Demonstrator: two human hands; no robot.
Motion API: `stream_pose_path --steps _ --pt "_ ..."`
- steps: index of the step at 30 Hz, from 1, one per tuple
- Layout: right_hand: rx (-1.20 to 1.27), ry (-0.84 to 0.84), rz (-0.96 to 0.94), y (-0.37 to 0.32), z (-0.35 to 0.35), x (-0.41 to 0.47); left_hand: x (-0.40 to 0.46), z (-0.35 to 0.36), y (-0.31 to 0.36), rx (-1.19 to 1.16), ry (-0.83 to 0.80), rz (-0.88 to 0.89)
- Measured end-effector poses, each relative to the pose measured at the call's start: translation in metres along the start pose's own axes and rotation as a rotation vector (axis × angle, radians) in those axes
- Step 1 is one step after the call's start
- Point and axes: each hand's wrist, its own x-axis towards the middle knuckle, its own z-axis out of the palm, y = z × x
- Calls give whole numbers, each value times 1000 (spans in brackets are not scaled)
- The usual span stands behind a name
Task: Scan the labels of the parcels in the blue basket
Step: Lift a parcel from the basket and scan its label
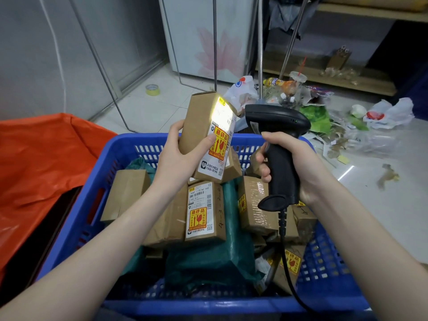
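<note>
My left hand [179,151] holds a small brown cardboard parcel [199,126] upright above the blue basket [97,181]. Its white label with a yellow-and-red fragile sticker faces right, and the label's top is lit by a bright glare. My right hand [294,163] grips a black corded barcode scanner [278,144], whose head points left at that label from a short gap. Inside the basket lie several brown boxes, one with a label facing up [201,212], and dark green poly bags [208,262].
An orange sack [41,158] lies open to the left of the basket. Litter, plastic bags and bottles [289,89] are scattered on the white tiled floor behind and to the right. A roll of yellow tape [152,89] sits far left. Metal rods stand behind.
</note>
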Motion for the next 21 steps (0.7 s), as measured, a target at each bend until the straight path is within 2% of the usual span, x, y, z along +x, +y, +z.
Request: stream_pose_path --steps 21 --pt "-31 4 11 2 -4 2 1 0 -2 15 8 -7"
